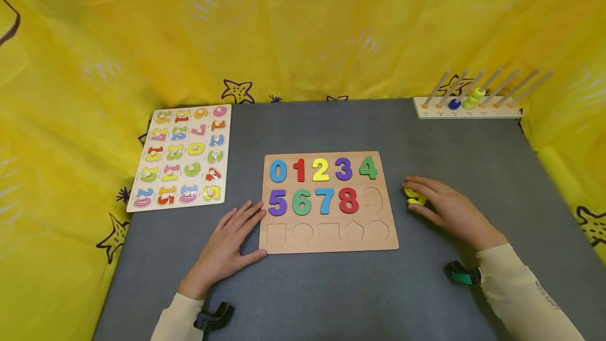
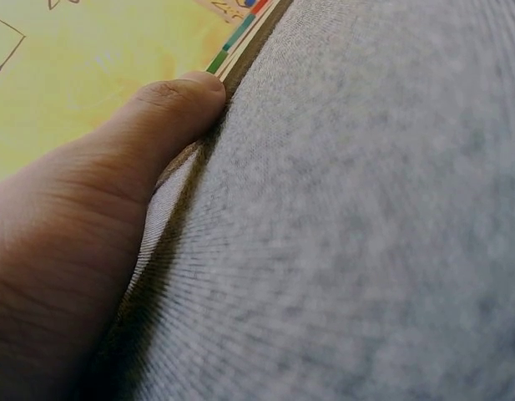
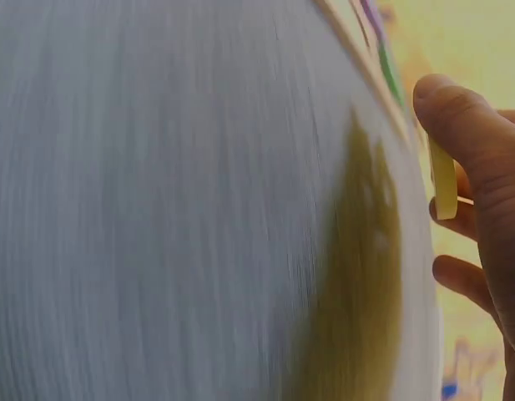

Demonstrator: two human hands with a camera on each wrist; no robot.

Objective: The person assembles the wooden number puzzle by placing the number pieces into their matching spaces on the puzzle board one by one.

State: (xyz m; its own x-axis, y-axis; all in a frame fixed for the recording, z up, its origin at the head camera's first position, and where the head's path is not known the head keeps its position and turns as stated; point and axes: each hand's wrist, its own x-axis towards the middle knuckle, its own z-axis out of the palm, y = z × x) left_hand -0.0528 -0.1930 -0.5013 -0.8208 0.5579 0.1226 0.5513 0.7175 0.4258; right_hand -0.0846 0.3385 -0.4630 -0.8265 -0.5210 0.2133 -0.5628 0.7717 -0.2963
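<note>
A wooden number board [image 1: 326, 247] lies in the middle of the table, with coloured digits 0 to 8 in its two upper rows. The recess [image 1: 372, 199] after the red 8 [image 1: 349, 193] is bare, as are the shape outlines in the bottom row. My left hand [image 1: 224, 251] rests with spread, straight fingers against the board's left edge, the thumb [image 2: 178, 104] at its near corner. Right of the board, my right hand [image 1: 454, 212] pinches a yellow number piece [image 3: 445, 182], held above the table between thumb and fingers. Fingers partly cover it; it looks like a 9.
At the left lies a second, pale number board [image 1: 177, 207] filled with pegged digits. Back right stands a white peg stand [image 1: 497, 112] with upright sticks, a blue bead and several yellow-green ones. A yellow patterned cloth [image 1: 293, 30] hangs behind the grey table [image 1: 331, 299].
</note>
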